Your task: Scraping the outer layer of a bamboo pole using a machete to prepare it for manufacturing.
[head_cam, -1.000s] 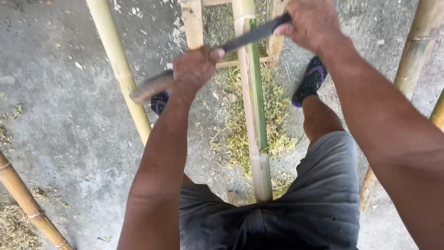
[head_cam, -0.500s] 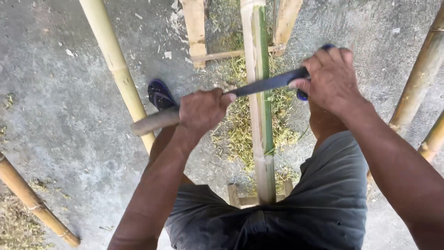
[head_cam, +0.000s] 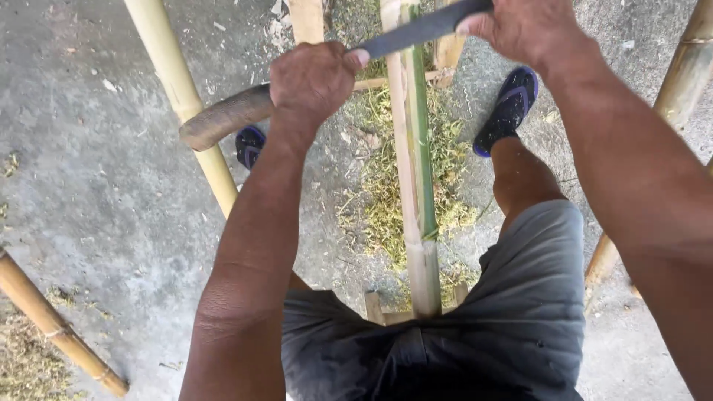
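Observation:
A long knife point(head_cam: 416, 30) with a dark blade and a thick wooden handle lies crosswise over a bamboo strip point(head_cam: 414, 171). My left hand point(head_cam: 312, 78) grips the handle end. My right hand point(head_cam: 523, 26) holds the far end of the blade near the top edge. The strip runs from between my legs away from me; it is pale on one side and green on the other. Its near end rests in a small wooden support point(head_cam: 375, 306) at my lap.
Green-yellow shavings point(head_cam: 379, 186) litter the concrete floor under the strip. Whole bamboo poles lie at the left point(head_cam: 178, 82), lower left point(head_cam: 52, 327) and right point(head_cam: 687, 67). My feet wear dark sandals point(head_cam: 509, 111). Wooden slats point(head_cam: 306, 18) stand at the top.
Both hands and the knife have slid away from me along the bamboo strip, toward the top of the view. The camera has shifted slightly.

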